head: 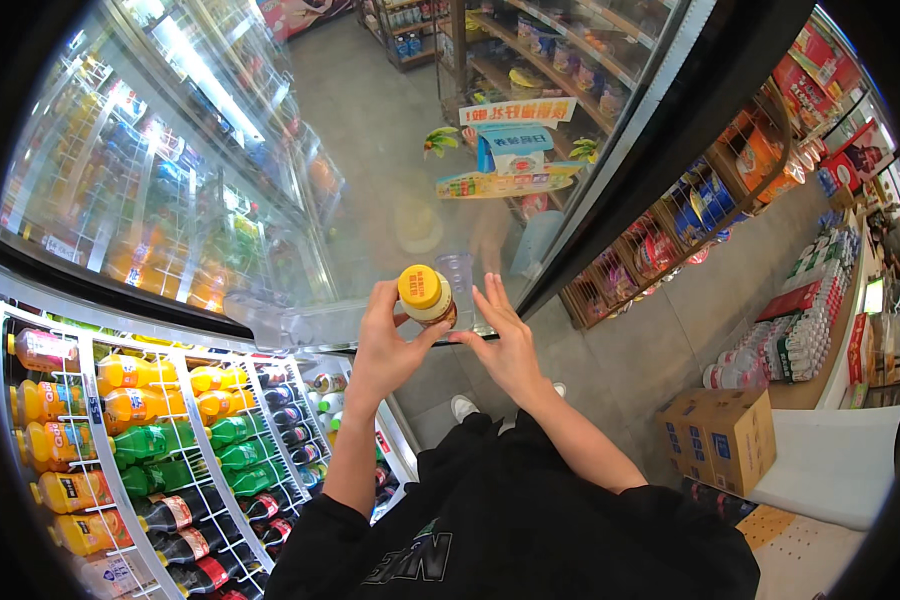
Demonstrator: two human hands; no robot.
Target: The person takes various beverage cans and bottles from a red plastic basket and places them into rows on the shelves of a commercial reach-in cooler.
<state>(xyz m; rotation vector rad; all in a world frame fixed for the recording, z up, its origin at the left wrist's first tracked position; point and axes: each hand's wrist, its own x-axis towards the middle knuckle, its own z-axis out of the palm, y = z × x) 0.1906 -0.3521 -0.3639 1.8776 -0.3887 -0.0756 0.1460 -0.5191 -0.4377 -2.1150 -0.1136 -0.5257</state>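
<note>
My left hand (391,341) is closed around a small bottle with a yellow cap (423,291), held upright so that its lid faces up at me. Beside it, my right hand (506,337) has its fingers spread against a clear plastic holder (457,277) on the glass door (367,187); the right thumb comes close to the bottle's side. Whether that thumb touches the bottle I cannot tell. The lower part of the bottle is partly hidden by my left fingers and thumb.
The open cooler's wire shelves (195,405) at lower left hold rows of drink bottles. The door's black frame (645,150) runs up to the right. Beyond it stand snack racks (664,262), a cardboard box (716,442) and packs of bottles (795,322).
</note>
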